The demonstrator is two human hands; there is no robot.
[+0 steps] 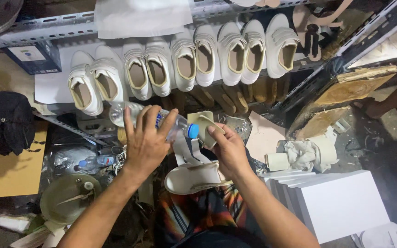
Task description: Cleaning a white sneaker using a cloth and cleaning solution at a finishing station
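My left hand grips a clear plastic bottle with a blue cap, held on its side and pointing right. My right hand holds a cream shoe upper by its flap, just beside the cap. The rest of that unfinished cream shoe rests on my lap, sole edge toward me. The bottle's middle is hidden under my fingers.
A metal shelf ahead carries a row of white strapped shoes. White boxes stand at the right, with a paper roll and rags behind them. A round bowl, a small bottle and cardboard lie at the left.
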